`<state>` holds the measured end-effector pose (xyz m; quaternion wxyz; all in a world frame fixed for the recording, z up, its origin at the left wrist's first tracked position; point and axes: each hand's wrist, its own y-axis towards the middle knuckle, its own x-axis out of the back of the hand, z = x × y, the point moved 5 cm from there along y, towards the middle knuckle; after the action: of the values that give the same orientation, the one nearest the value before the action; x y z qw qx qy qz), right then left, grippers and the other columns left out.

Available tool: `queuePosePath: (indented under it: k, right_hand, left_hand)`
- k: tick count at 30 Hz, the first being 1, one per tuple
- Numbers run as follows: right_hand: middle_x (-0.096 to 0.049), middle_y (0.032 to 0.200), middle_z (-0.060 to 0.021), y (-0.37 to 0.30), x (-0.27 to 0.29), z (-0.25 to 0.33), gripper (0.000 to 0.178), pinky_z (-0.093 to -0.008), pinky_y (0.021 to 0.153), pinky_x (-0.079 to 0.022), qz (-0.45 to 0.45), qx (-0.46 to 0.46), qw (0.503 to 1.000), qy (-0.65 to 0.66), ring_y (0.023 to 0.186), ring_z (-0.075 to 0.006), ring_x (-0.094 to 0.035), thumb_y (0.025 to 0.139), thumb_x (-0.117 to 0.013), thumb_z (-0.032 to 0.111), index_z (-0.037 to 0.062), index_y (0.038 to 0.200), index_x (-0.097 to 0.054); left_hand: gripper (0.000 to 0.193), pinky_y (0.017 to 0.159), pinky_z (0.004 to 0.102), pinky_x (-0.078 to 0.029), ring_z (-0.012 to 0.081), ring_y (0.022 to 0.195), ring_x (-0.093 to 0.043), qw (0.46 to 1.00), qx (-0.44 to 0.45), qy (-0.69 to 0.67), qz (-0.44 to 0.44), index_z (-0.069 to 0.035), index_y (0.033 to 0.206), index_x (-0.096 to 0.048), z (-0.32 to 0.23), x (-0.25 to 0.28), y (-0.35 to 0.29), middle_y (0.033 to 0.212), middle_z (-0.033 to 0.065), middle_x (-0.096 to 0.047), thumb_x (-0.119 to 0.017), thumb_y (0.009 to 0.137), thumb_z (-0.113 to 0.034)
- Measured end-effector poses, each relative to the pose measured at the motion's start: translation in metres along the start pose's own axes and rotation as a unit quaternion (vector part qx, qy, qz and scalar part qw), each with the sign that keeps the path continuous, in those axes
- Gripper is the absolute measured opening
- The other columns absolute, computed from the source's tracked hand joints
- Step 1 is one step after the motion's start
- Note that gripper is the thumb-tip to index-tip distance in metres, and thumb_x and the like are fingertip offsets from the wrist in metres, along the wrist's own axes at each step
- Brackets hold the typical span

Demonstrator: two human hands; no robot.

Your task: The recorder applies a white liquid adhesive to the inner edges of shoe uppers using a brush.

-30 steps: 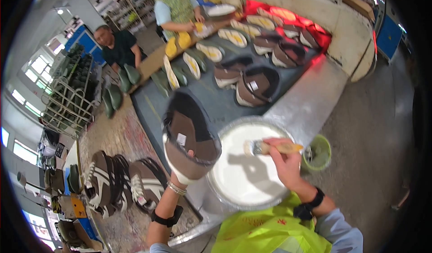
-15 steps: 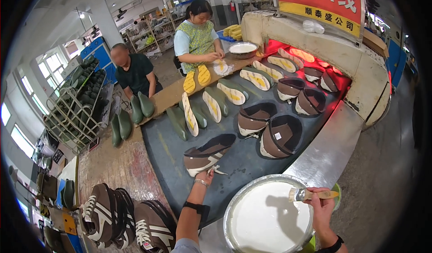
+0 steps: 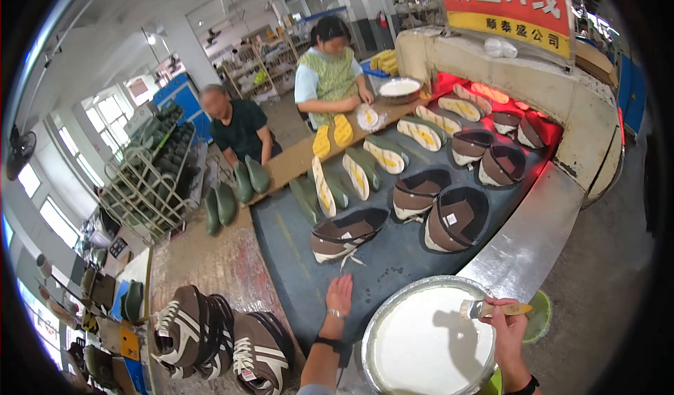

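My right hand grips the wooden handle of a flat paintbrush, its bristles pointing left above a wide metal basin of white liquid. My left hand is over the dark conveyor belt, fingers stretched out and holding nothing. Just beyond its fingertips lies a brown shoe upper with pale stripes and loose white laces, apart from the hand. Farther right on the belt stand more brown uppers, sole side hidden. Beyond them are green shoe lasts and white-and-yellow insoles.
Stacked brown striped uppers lie on the worn table at lower left. A red-lit heating tunnel spans the belt's far end. Two people work along the far side, one near green lasts, one beside another basin. A metal ledge borders the belt's right.
My left hand has let go of the brown upper and opened, with the upper now lying on the belt. The brush stays in my right hand above the basin. The whole view has shifted somewhat.
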<state>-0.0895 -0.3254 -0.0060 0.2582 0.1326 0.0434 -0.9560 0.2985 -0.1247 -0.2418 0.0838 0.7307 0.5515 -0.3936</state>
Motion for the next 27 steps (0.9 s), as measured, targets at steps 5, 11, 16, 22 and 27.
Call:
queuePosePath:
  k: [5,11,16,22,27]
  right_hand:
    - [-0.059,0.109,-0.0159,-0.015,-0.003,0.018,0.011,-0.0321,0.077,-0.056,0.039,0.023,0.998,0.033,0.096,-0.0194,-0.06,0.092,-0.048,0.002,-0.0009,0.103,-0.051]
    - [-0.059,0.109,-0.0159,-0.043,-0.008,0.03,0.012,-0.0315,0.076,-0.056,0.079,0.033,0.993,0.078,0.097,-0.0197,-0.06,0.093,-0.048,0.003,-0.0013,0.103,-0.052]
    - [-0.06,0.108,-0.0162,-0.058,-0.001,0.042,0.013,-0.0298,0.074,-0.056,0.082,0.035,0.995,0.053,0.095,-0.019,-0.061,0.093,-0.048,0.005,-0.0016,0.103,-0.052]
    - [-0.061,0.108,-0.0163,-0.071,-0.009,0.05,0.014,-0.0291,0.073,-0.056,0.087,0.037,0.994,0.045,0.093,-0.0176,-0.061,0.093,-0.05,0.007,-0.0027,0.103,-0.054]
    - [-0.062,0.107,-0.016,-0.079,-0.012,0.055,0.014,-0.0295,0.074,-0.056,0.104,0.045,0.993,0.036,0.094,-0.0176,-0.061,0.093,-0.05,0.007,-0.0031,0.103,-0.054]
  left_hand:
    - [0.046,0.106,0.0421,-0.037,0.037,0.125,-0.043,0.997,0.01,0.052,-0.053,0.006,0.135,-0.026,-0.013,0.045,-0.045,0.137,0.027,-0.037,-0.038,0.099,-0.02]
    - [0.044,0.098,0.0359,-0.044,0.031,0.116,-0.053,0.935,0.026,0.35,-0.057,0.004,0.132,-0.034,-0.037,0.062,-0.088,0.126,0.0212,-0.052,-0.045,0.095,-0.016]
    - [0.04,0.091,0.0389,-0.046,0.0266,0.11,-0.058,0.739,-0.078,0.665,0.07,-0.001,0.125,-0.048,-0.038,0.068,-0.138,0.126,0.0157,-0.054,-0.05,0.091,-0.022]
    - [0.048,0.105,0.0453,-0.028,0.0286,0.124,-0.042,0.454,-0.205,0.864,0.074,-0.004,0.13,-0.044,-0.027,0.042,-0.216,0.135,0.0136,-0.043,-0.048,0.09,-0.031]
    - [0.044,0.106,0.0477,-0.023,0.0257,0.121,-0.042,0.451,-0.313,0.835,-0.02,-0.002,0.125,-0.049,-0.015,0.041,-0.231,0.125,0.0114,-0.051,-0.049,0.086,-0.024]
